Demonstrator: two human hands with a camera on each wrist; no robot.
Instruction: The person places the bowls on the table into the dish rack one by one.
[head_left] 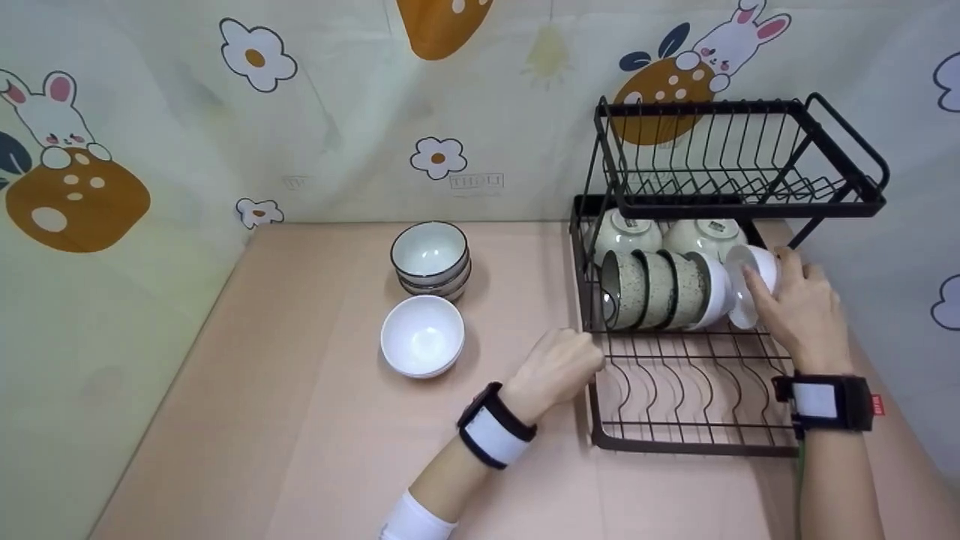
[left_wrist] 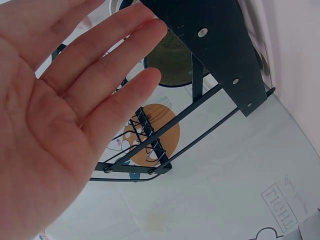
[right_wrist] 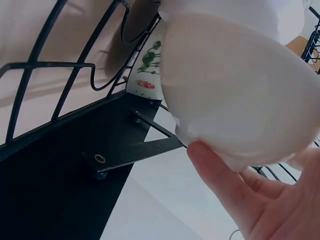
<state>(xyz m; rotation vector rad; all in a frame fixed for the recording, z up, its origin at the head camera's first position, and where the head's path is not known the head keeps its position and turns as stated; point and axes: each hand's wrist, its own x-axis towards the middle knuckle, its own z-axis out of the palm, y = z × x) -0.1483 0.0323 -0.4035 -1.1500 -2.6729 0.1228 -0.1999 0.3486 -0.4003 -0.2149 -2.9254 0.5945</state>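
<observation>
My right hand (head_left: 810,315) grips a white bowl (head_left: 756,281) on the lower tier of the black dish rack (head_left: 694,450). The right wrist view shows the thumb at this bowl's foot, with part of the fingers hidden. The bowl stands on its side, right of another white bowl (head_left: 714,289) and a row of speckled green bowls (head_left: 622,289). At the rack's left edge is my left hand (head_left: 555,367); its fingers (left_wrist: 112,75) look nearly straight in the left wrist view, with their tips at the black frame. No object shows in that palm.
Left of the rack stand stacked dark-rimmed bowls (head_left: 429,251) and a white bowl (head_left: 422,336) on the table (head_left: 300,420). Two upturned pale bowls (head_left: 628,234) sit at the back of the lower tier. The rack's upper tier (head_left: 720,161) overhangs them. A patterned cloth (head_left: 337,112) hangs behind.
</observation>
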